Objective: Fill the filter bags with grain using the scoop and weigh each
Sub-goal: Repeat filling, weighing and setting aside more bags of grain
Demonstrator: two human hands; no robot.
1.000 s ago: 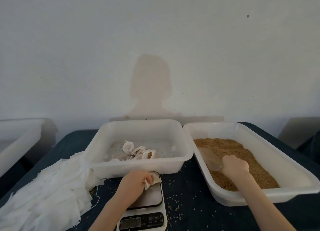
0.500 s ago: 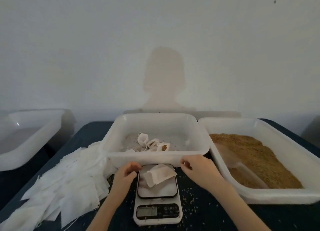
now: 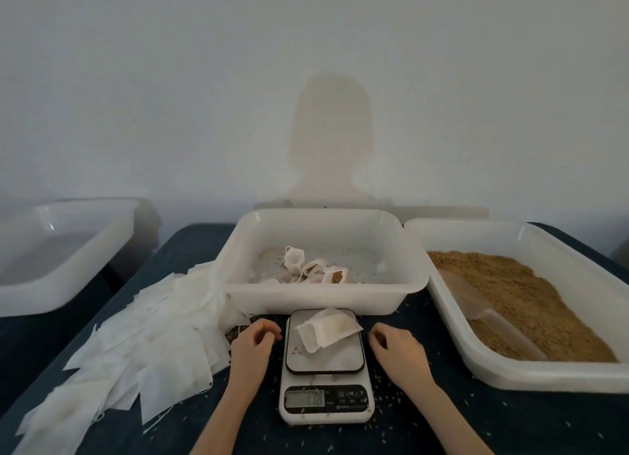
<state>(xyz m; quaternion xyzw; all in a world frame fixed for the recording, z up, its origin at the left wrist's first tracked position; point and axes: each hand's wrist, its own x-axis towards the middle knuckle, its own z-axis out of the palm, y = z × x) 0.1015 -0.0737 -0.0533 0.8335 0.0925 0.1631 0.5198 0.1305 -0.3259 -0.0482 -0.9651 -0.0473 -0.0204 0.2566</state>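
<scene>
Two bare hands rest on the dark cloth, loosely curled and holding nothing. Left of the left hand point(image 3: 253, 344) fans a heap of flat, papery white empty bags point(image 3: 143, 345). Between the hands sits the scale point(image 3: 326, 369), its smooth rounded plate bearing one limp, crumpled filter bag point(image 3: 328, 328). Beyond it, a glossy white tub point(image 3: 323, 294) holds filled bags point(image 3: 311, 270). Right of the right hand point(image 3: 396, 347), another tray point(image 3: 531, 373) holds coarse brown grain point(image 3: 517, 294) with a translucent scoop point(image 3: 476, 306) lying in it.
</scene>
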